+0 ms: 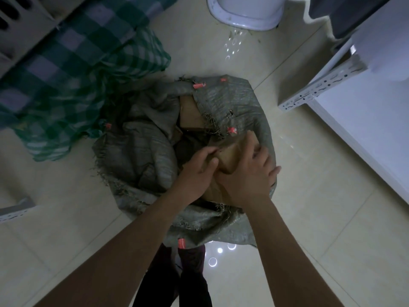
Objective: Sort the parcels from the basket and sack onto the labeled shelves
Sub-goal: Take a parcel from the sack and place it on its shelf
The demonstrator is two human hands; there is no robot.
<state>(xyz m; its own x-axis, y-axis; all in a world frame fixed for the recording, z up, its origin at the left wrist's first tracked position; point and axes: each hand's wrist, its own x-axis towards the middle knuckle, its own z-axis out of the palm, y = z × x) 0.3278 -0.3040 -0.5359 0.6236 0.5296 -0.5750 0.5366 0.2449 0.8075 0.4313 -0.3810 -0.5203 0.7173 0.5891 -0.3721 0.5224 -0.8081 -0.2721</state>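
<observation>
A grey woven sack (146, 151) with red tags lies open on the tiled floor below me. Inside its mouth sits a brown cardboard parcel (230, 155), and a second brown parcel (190, 111) shows deeper in the sack. My left hand (194, 173) holds the near parcel's left edge, thumb on top. My right hand (250, 173) lies over its right side with fingers curled round the far edge. Most of the near parcel is hidden under my hands.
A green checked bag (73, 69) bulges at the left, next to a pale shelf unit (26, 25). A white metal shelf rack (345, 85) stands at the right. A white plastic basin (245, 12) sits at the top. My legs (177, 278) are below the sack.
</observation>
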